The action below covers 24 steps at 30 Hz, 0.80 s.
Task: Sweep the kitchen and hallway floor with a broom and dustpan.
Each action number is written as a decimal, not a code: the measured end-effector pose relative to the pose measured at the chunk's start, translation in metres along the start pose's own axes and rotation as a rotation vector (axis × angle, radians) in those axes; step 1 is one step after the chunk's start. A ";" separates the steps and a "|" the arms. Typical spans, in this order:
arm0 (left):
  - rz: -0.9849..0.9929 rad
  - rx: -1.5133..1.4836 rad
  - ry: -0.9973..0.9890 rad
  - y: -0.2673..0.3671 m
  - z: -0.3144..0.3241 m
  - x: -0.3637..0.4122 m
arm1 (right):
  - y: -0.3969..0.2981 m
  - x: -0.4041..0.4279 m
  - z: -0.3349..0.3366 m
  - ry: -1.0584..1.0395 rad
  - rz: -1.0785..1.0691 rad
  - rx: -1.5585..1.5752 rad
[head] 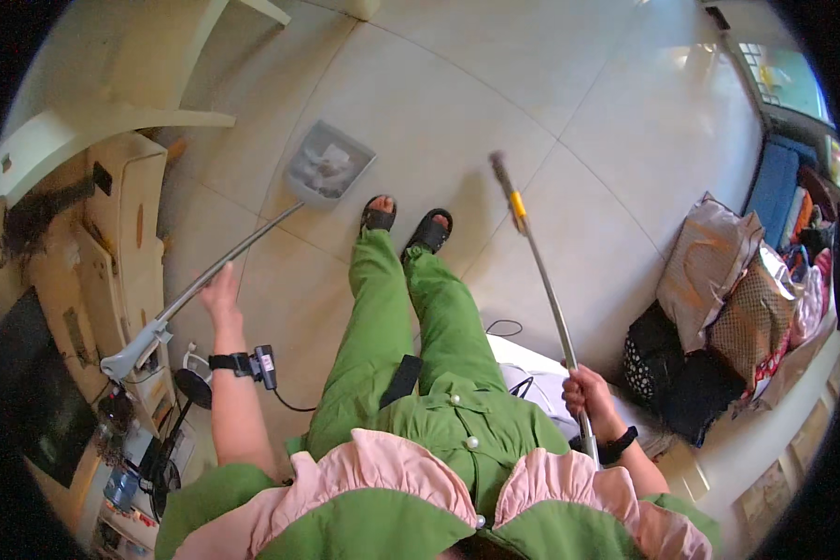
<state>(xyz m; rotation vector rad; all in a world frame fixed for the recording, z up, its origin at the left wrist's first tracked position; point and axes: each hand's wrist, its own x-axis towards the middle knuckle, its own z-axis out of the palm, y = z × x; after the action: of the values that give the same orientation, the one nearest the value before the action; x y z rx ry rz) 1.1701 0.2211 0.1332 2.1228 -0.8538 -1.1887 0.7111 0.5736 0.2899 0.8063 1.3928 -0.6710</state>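
Observation:
My left hand (220, 288) is closed around the metal handle (213, 269) of a long-handled dustpan, its fingers partly hidden behind the pole. The grey plastic dustpan (313, 194) is ahead of my feet, and pale scraps and dark fluff (327, 164) lie in it. The handle ends in a grey plastic grip (136, 350) to my left. In my right hand (589, 393) is the metal pole (551, 294) of a broom, gripped near its upper end. The pole slants away to a yellow collar (518, 204) and a dark, blurred end (498, 164); any bristles are hard to make out.
Pale floor tiles (462, 91) spread ahead of my sandalled feet (430, 231). Checked bags (707, 273) and a black bag (700, 392) are piled at right. A cream cabinet (136, 231) and a curved furniture leg (112, 133) stand at left. A cable (294, 406) hangs from my left wrist device.

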 end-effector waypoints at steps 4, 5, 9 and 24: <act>0.095 -0.131 0.016 0.025 -0.023 0.000 | -0.011 0.039 -0.009 0.003 -0.295 0.032; 0.079 -0.135 0.011 0.020 -0.033 0.005 | -0.019 0.052 -0.003 0.035 -0.362 0.010; 0.062 -0.090 0.098 0.000 -0.074 0.015 | -0.066 0.136 0.004 0.287 -0.454 -0.310; -0.038 -0.217 0.295 -0.110 -0.267 -0.024 | -0.044 0.240 0.289 0.072 -0.714 -0.798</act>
<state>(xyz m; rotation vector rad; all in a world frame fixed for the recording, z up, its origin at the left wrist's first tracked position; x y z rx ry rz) 1.4233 0.3516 0.1874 2.0734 -0.5300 -0.9100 0.8611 0.3255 0.0475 -0.3252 1.8338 -0.5347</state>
